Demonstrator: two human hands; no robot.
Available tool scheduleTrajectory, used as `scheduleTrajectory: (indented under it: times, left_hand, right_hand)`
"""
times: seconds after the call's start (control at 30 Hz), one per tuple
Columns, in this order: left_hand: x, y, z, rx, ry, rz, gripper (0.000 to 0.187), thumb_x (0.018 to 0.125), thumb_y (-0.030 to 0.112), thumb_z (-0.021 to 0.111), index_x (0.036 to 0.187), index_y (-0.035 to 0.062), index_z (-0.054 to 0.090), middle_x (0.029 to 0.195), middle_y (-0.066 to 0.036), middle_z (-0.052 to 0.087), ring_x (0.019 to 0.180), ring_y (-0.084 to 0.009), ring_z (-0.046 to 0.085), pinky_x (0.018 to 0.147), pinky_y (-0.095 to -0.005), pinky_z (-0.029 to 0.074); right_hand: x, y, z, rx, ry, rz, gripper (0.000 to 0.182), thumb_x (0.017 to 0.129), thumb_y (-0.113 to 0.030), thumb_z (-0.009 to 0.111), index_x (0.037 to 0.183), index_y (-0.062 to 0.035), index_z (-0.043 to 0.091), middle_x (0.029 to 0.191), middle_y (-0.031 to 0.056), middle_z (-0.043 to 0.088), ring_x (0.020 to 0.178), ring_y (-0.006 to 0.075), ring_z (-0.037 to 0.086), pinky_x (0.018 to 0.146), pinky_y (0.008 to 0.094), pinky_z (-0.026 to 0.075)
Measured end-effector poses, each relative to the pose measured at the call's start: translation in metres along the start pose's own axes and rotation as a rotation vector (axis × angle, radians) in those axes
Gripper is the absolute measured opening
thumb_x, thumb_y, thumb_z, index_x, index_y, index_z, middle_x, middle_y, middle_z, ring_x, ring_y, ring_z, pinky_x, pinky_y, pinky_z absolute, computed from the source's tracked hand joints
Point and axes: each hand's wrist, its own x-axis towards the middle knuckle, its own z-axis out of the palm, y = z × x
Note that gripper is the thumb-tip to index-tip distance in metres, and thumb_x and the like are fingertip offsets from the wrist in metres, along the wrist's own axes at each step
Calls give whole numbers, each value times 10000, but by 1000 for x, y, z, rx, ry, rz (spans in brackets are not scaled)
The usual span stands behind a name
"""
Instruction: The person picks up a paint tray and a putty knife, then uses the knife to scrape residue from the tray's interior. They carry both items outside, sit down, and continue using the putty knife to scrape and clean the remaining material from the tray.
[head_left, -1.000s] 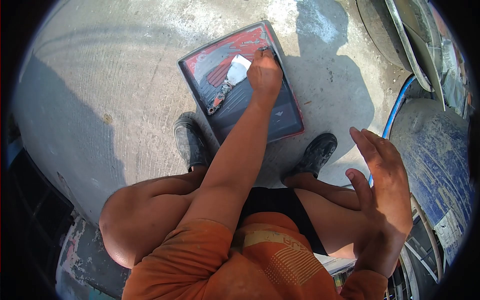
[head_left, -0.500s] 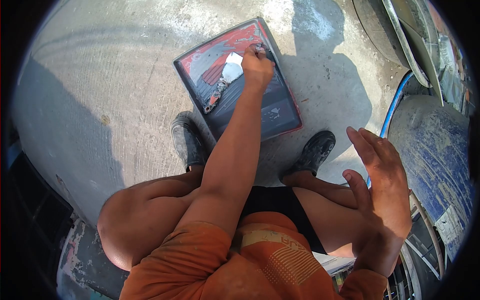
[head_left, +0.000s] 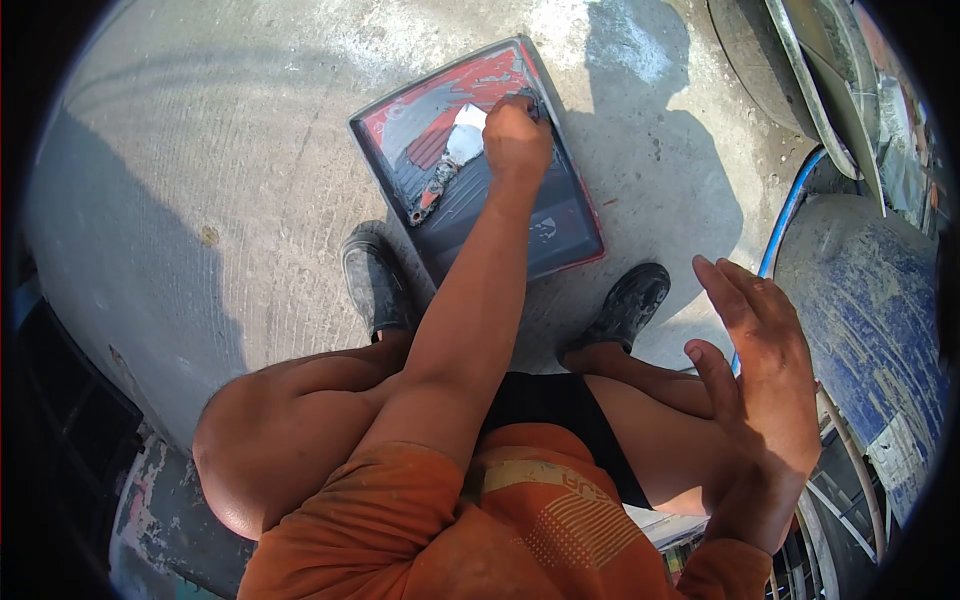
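A paint tray [head_left: 570,225] lies on the concrete between my feet, its inside smeared with grey and red paint. Inside it rests a paint-crusted putty knife [head_left: 460,150], white blade up and worn handle toward the tray's left edge. My left hand [head_left: 516,140] is over the upper right of the tray, just right of that blade. Its fingers are curled closed; whatever they hold is hidden beneath them. Raised above my right knee, my right hand [head_left: 765,365] is open in the air with fingers stretched and thumb apart, holding nothing.
A scraped blue drum [head_left: 870,310] lies at the right, with a blue hose [head_left: 795,205] running beside it. Round metal pieces [head_left: 815,90] lean at the upper right. My dark shoes [head_left: 378,275] flank the tray's lower edge.
My left hand has shifted very slightly and turned in the tray, so a grey bit once seen at its fingertips is now covered. My right hand stays nearly still.
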Motion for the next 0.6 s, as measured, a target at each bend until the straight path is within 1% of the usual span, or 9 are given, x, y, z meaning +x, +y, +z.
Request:
scheduleTrajectory:
  times: [0.03,0.1,0.2,0.23,0.33,0.4,0.43,0.5,0.6]
  left_hand:
    - [-2,-1,3,-1,1,-2,311,826,127,746,1114,10,755,1020,-195,747,935,-383,720,863,-451,564]
    - [-3,-3,7,8,79,71,262,814,112,755,1055,10,763,1016,-187,737,938,-382,711,859,-458,562]
    - [-2,-3,14,1,90,93,180,837,122,727,969,5,764,1000,-185,719,933,-392,703,844,-474,560]
    - [-3,-2,16,-2,93,93,180,837,122,727,969,5,764,1000,-185,719,933,-392,703,844,-474,560]
    - [-6,8,19,35,56,26,181,870,126,673,980,-7,726,1058,-187,689,930,-407,699,833,-494,561]
    - [-7,12,20,129,5,-33,195,863,41,631,1050,-12,650,1145,-187,629,1012,-404,687,843,-501,566]
    - [-7,13,20,125,7,-35,195,863,41,631,1050,-12,650,1145,-187,629,1012,-404,687,843,-501,566]
    - [-6,16,14,106,-88,-71,230,910,62,610,1124,-23,602,1171,-193,593,1057,-408,672,888,-493,556]
    - [-3,14,11,15,-90,-113,217,950,95,590,1133,-21,597,1211,-211,588,1064,-424,663,926,-494,538]
  right_hand:
    - [1,-1,0,0,12,3,575,926,-238,686,1471,-139,532,1336,256,609,1223,444,605,1118,581,409]
    - [2,-1,0,8,9,-6,574,925,-231,686,1470,-132,533,1335,259,608,1220,446,603,1116,577,409]
    - [3,1,0,23,5,-13,573,923,-217,686,1467,-118,533,1332,263,606,1214,450,600,1115,570,408]
    - [3,1,1,31,3,-16,573,923,-211,686,1466,-112,532,1330,265,606,1210,452,599,1114,566,408]
    - [3,3,2,34,6,-21,574,922,-213,689,1465,-111,533,1324,265,607,1207,449,599,1116,563,407]
    - [3,2,3,25,11,-28,574,922,-217,692,1463,-112,534,1320,265,609,1204,448,601,1114,563,409]
    - [3,1,3,20,18,-33,574,921,-221,694,1462,-112,535,1316,264,611,1201,447,602,1112,564,411]
    - [2,-1,3,12,22,-42,575,918,-219,698,1461,-115,536,1314,264,612,1198,446,604,1109,563,414]
    - [0,-2,3,14,33,-49,582,911,-210,707,1461,-120,536,1314,262,612,1191,445,607,1104,562,421]
